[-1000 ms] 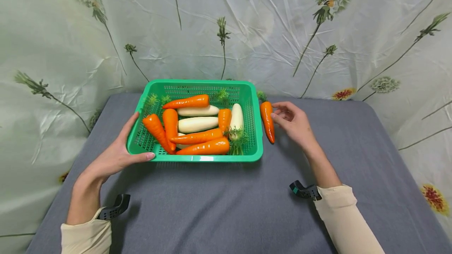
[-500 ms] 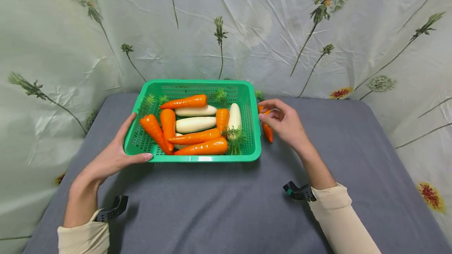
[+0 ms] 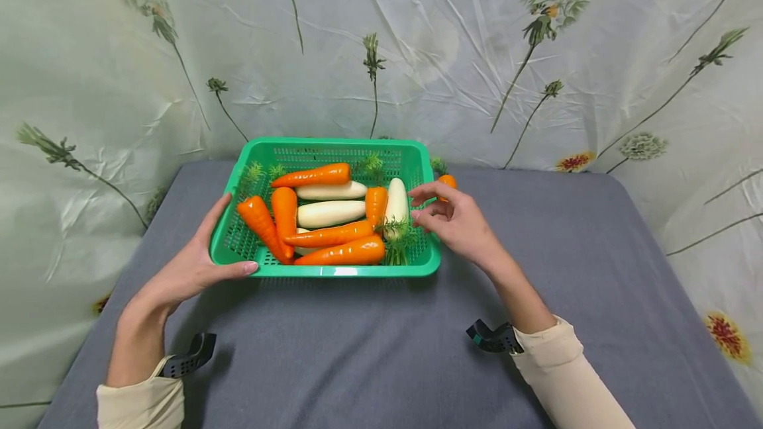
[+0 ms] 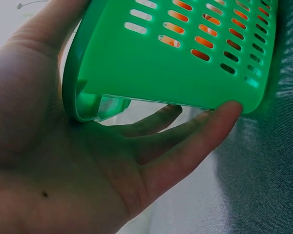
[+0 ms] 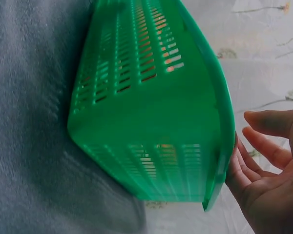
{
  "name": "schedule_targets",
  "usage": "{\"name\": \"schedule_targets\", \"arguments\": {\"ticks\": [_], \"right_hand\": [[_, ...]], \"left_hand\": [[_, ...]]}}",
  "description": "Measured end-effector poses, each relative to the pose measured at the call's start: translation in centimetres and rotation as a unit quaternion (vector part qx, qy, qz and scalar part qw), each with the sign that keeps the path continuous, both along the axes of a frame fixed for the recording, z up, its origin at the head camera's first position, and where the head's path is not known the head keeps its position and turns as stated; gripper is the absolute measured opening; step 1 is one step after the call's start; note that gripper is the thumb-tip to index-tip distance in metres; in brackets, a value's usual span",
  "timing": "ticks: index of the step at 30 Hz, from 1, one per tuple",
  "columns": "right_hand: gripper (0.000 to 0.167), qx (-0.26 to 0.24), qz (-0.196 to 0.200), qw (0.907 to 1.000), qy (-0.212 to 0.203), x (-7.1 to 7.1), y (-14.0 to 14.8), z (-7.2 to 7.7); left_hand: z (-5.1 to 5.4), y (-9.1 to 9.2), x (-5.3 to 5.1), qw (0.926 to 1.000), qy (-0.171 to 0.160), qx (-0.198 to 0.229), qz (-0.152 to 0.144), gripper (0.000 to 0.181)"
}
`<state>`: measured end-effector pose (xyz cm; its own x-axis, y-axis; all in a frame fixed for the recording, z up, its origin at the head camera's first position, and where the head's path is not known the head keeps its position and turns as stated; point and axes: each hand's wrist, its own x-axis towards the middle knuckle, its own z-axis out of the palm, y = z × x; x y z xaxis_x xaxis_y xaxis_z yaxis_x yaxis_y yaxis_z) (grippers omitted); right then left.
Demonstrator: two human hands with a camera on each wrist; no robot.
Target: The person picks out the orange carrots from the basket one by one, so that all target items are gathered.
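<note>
In the head view my left hand [image 3: 181,267] holds the front-left corner of the green basket [image 3: 352,271], thumb along the front rim. The left wrist view shows its fingers [image 4: 190,158] against the basket's wall [image 4: 136,73]. My right hand [image 3: 459,227] is over the right rim with nothing in it, fingers loosely bent, beside a white radish [image 3: 396,198]. Several orange carrots [image 3: 348,250] and white radishes [image 3: 330,214] lie inside. Another carrot [image 3: 447,181] is outside, right of the basket, mostly hidden behind my right hand.
A grey cloth [image 3: 357,349] covers the table under the basket. Close behind the table hangs a pale curtain [image 3: 453,85] with a plant print.
My right hand has moved left, from beside the carrot outside to over the basket's right rim. That carrot has stayed beside the basket. My left hand has kept its hold.
</note>
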<state>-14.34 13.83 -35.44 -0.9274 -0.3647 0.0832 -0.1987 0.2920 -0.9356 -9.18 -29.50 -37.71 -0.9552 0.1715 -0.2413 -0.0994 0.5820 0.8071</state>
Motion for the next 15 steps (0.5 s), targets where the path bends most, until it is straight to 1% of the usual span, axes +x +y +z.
{"name": "schedule_targets", "arguments": {"ticks": [6, 11, 15], "right_hand": [[0.031, 0.004, 0.027, 0.9996, -0.002, 0.2, -1.0, 0.1], [0.03, 0.005, 0.046, 0.9987, -0.02, 0.3, -1.5, 0.0], [0.032, 0.018, 0.059, 0.9975, -0.035, 0.5, -1.6, 0.1]], "left_hand": [[0.1, -0.1, 0.1, 0.9999, 0.0, -0.011, 0.004, 0.123], [0.1, 0.0, 0.1, 1.0, 0.001, -0.009, 0.003, 0.123], [0.0, 0.1, 0.0, 1.0, -0.002, -0.005, 0.002, 0.124]]}}
